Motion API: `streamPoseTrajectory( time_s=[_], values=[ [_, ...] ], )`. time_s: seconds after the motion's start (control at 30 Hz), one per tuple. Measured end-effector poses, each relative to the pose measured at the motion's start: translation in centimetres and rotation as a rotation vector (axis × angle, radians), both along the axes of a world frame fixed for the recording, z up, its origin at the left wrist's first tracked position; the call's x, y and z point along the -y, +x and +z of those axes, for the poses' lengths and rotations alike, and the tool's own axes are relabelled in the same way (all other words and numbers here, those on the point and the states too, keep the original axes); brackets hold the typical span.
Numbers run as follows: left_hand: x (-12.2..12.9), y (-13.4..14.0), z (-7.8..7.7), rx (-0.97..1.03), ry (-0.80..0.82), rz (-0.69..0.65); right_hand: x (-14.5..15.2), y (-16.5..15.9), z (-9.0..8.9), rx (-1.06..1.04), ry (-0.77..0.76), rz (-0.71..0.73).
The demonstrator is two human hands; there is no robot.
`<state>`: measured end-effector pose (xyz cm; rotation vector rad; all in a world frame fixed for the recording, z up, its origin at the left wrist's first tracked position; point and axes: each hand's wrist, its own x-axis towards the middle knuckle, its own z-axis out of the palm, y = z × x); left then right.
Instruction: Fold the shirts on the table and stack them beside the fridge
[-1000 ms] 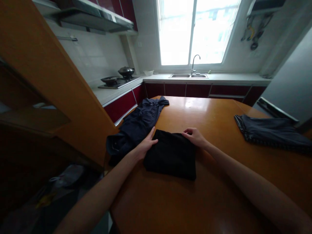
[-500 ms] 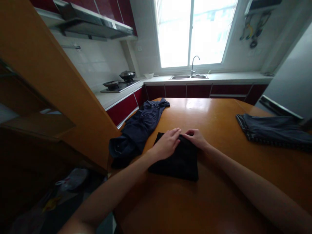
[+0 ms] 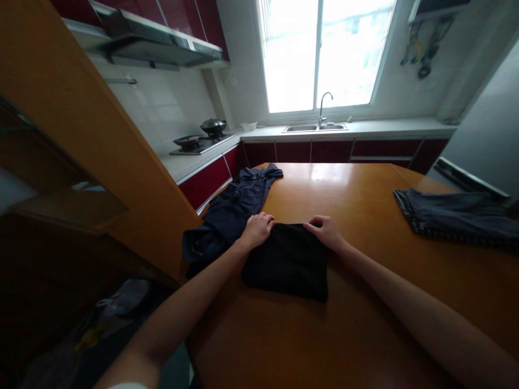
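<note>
A black garment [image 3: 290,262], folded into a flat, roughly square bundle, lies on the wooden table in front of me. At its far left corner my left hand [image 3: 258,229] is closed with the fingers curled over the edge. My right hand [image 3: 325,231] pinches the far edge near the right corner between thumb and fingers. What kind of garment it is, the folds do not show. Just left of it lies a loosely spread dark blue garment [image 3: 239,202], close to my left hand.
Dark grey folded trousers [image 3: 458,210] lie on the right side of the wooden table [image 3: 357,302]. A wooden cabinet frame [image 3: 133,178] rises along the table's left side. Beyond are a stove with a lidded pan [image 3: 213,126], a sink [image 3: 316,128] and a window.
My left hand has slid left along the garment's far edge to its corner, uncovering the black cloth. My right hand stays at the right corner.
</note>
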<state>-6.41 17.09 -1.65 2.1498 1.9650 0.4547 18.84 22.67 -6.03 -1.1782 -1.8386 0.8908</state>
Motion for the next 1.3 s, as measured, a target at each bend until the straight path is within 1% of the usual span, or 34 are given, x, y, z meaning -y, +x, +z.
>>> streamPoseTrajectory(
  time_s=[0.07,0.13,0.23,0.3,0.33,0.37,0.43,0.47,0.5,0.53,0.6,0.67,0.7,0.77,0.83,0.93,1.0,1.07,1.13,1.2,1.3],
  values=[
    [-1.5,-0.9,0.5,0.039,-0.043,-0.031,0.0,0.2,0.1,0.002,-0.008,0.017],
    [-2.2,-1.6,0.6,0.037,-0.063,-0.027,0.0,0.3,0.1,0.013,-0.022,0.038],
    [-2.0,-1.5,0.6,0.002,-0.059,0.046,-0.1,0.3,0.2,0.03,-0.037,0.055],
    [-1.2,-0.3,0.7,-0.028,-0.019,0.055,-0.2,0.2,0.3,0.042,-0.028,0.05],
    [-0.6,0.6,0.7,-0.038,0.02,0.016,-0.2,0.2,0.3,0.049,-0.021,0.045],
    [0.1,1.6,0.8,-0.043,0.061,-0.058,-0.2,0.1,0.3,0.058,-0.013,0.039],
    [1.7,3.9,0.5,-0.052,0.103,-0.263,-0.2,-0.1,0.3,0.079,0.0,0.026],
    [2.5,4.8,0.2,-0.063,0.09,-0.351,-0.2,-0.2,0.4,0.094,0.001,0.015],
    [3.2,5.6,-0.3,-0.077,0.063,-0.406,-0.2,-0.2,0.5,0.118,-0.002,0.002],
    [3.9,6.2,-0.7,-0.095,0.035,-0.432,-0.2,-0.2,0.6,0.151,-0.007,-0.019],
    [4.7,6.6,-1.6,-0.123,0.011,-0.423,-0.2,-0.2,0.9,0.24,-0.001,-0.097],
    [5.0,6.5,-2.0,-0.126,0.015,-0.396,-0.2,0.1,1.3,0.337,0.037,-0.204],
    [5.0,6.3,-1.9,-0.12,0.013,-0.386,-0.2,0.3,1.5,0.376,0.07,-0.255],
    [5.1,6.2,-1.2,-0.097,-0.01,-0.363,0.1,0.8,1.9,0.412,0.151,-0.326],
    [5.8,6.5,-0.3,-0.07,-0.029,-0.361,0.8,1.2,2.2,0.366,0.247,-0.341],
    [8.1,7.7,0.4,-0.069,0.001,-0.43,3.1,1.5,2.6,0.185,0.395,-0.252],
    [9.8,8.5,0.3,-0.101,0.035,-0.479,5.6,1.5,2.7,0.072,0.465,-0.159],
    [10.9,9.0,0.2,-0.12,0.039,-0.515,8.6,1.6,2.7,0.021,0.492,-0.057],
    [11.1,8.7,0.5,-0.094,0.011,-0.559,11.7,1.8,2.7,0.054,0.5,0.054],
    [10.7,7.8,0.9,-0.048,-0.006,-0.549,14.1,2.2,2.7,0.152,0.528,0.159],
    [10.2,5.9,0.8,-0.07,0.017,-0.401,16.0,2.5,2.4,0.332,0.594,0.297]
  ],
)
